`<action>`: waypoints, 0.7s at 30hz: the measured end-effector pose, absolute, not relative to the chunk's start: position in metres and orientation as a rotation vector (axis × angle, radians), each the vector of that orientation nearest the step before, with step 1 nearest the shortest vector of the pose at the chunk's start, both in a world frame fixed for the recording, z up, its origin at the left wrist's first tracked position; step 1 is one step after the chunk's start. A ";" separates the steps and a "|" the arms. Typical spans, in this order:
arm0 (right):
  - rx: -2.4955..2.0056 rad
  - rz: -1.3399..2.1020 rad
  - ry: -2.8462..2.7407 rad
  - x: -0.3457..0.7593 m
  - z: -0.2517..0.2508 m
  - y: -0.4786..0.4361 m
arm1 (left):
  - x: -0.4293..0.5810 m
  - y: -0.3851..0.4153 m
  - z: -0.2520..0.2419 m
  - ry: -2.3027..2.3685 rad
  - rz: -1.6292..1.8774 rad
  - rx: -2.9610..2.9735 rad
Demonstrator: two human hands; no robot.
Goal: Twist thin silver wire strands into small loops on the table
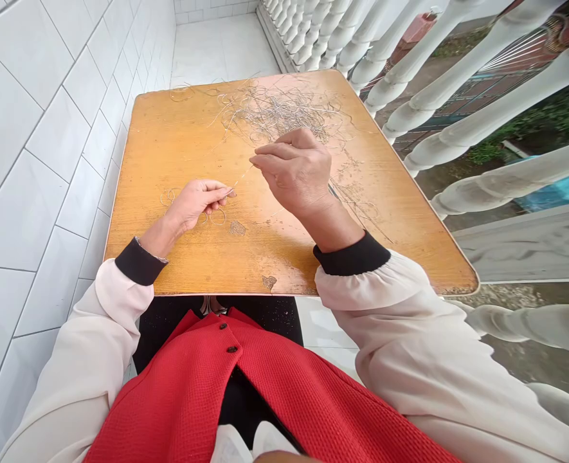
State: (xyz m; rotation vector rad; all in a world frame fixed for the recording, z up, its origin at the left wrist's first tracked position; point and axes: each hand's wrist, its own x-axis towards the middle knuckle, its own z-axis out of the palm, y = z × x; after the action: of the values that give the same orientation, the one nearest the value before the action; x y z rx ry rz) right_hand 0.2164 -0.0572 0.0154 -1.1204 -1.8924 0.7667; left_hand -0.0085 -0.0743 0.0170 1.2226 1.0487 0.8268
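Observation:
My left hand (198, 200) pinches one end of a thin, pale strand (244, 175) between thumb and forefinger, low over the table. Higher and to the right, my right hand (298, 170) is closed with its fingertips on the strand's other part, so a short length runs slanting between both hands. Whether it is wire or thread I cannot tell. Beside and beneath my left hand lie a few curled loops of strand (218, 217). Beyond my right hand spreads a tangled heap of silvery wire-like strands (284, 109).
A worn wooden table (178, 148) carries everything. Right of my right hand lie more loose strands (361, 207) and a thin dark tool, partly hidden. A white tiled wall (47, 148) borders the left side, a white balustrade (422, 112) the right.

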 end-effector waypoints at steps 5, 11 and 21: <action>-1.223 0.034 -1.982 0.214 0.014 -0.057 | -0.008 -0.073 0.014 1.054 0.889 1.302; -1.209 0.088 -2.038 0.221 0.001 -0.046 | -0.008 -0.069 0.004 1.096 1.091 1.385; -1.311 -0.047 -2.115 0.227 0.002 -0.045 | -0.008 -0.073 0.012 1.075 0.976 1.259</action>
State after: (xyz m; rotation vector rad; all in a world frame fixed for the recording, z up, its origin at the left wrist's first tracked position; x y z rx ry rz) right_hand 0.2271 -0.0448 0.0016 -1.3110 -2.1151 -0.0472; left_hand -0.0077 -0.0726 0.0118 1.2585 1.0748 0.9757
